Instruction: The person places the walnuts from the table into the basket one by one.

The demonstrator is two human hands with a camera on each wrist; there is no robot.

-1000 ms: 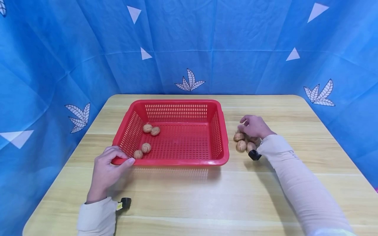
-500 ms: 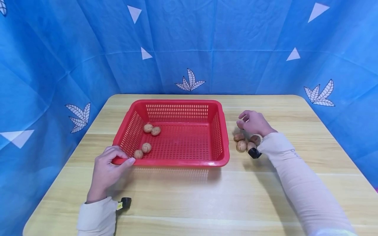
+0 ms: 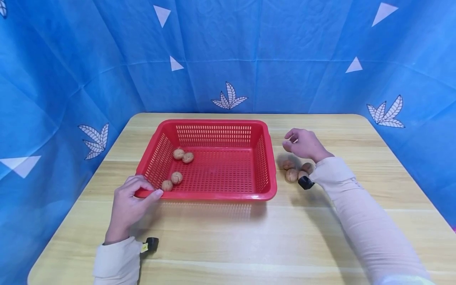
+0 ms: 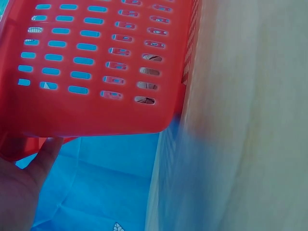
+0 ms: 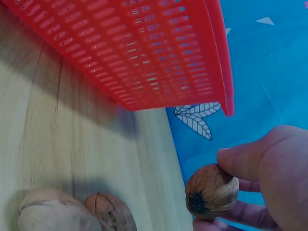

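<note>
A red plastic basket [image 3: 213, 196] with slotted walls stands on the table. My left hand [image 3: 130, 206] grips its near left corner, thumb over the rim. Inside lie several walnuts [image 3: 176, 178], two near the front left and two farther back. Right of the basket, my right hand [image 3: 304, 144] is raised above a small group of walnuts [image 3: 291, 175] on the table. In the right wrist view, its thumb and fingers pinch a walnut [image 5: 211, 191] with a dark patch; from the head view the hand hides that nut.
The pale wooden table [image 3: 228, 245] carries everything. A blue cloth [image 3: 285, 59] with white leaf and triangle prints hangs behind and at both sides. A small black camera [image 3: 305, 182] on the right wrist partly covers the walnut group.
My right hand has risen off the walnut group with a walnut and shifted slightly away from me and leftward. My left hand and the basket have stayed put.
</note>
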